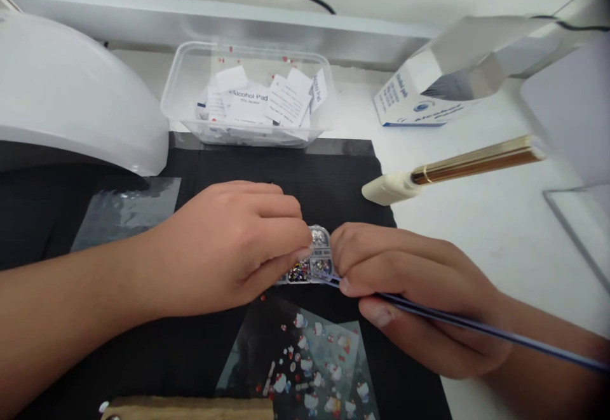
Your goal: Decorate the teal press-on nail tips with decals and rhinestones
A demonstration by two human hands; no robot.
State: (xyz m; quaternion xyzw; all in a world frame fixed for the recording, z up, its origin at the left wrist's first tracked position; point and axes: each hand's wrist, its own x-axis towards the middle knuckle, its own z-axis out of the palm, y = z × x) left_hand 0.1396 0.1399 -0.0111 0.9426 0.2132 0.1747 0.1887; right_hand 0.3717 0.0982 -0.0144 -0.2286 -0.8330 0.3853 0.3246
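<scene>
Gem box (318, 260), one, pinched by left hand (229, 248); right hand (419, 299) grips one thin stick (476, 326), tip at box

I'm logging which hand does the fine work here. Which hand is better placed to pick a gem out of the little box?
Probably the right hand: it holds the thin stick, tip at the gem box. The left hand steadies the box.

Scene evenly and brightly lit from above, shadows soft and short under both hands; white desk (500, 229) nearly blown out; glare seen on the clear film (126, 210); edges stretched and softened, top right corner blurred and darkened
</scene>
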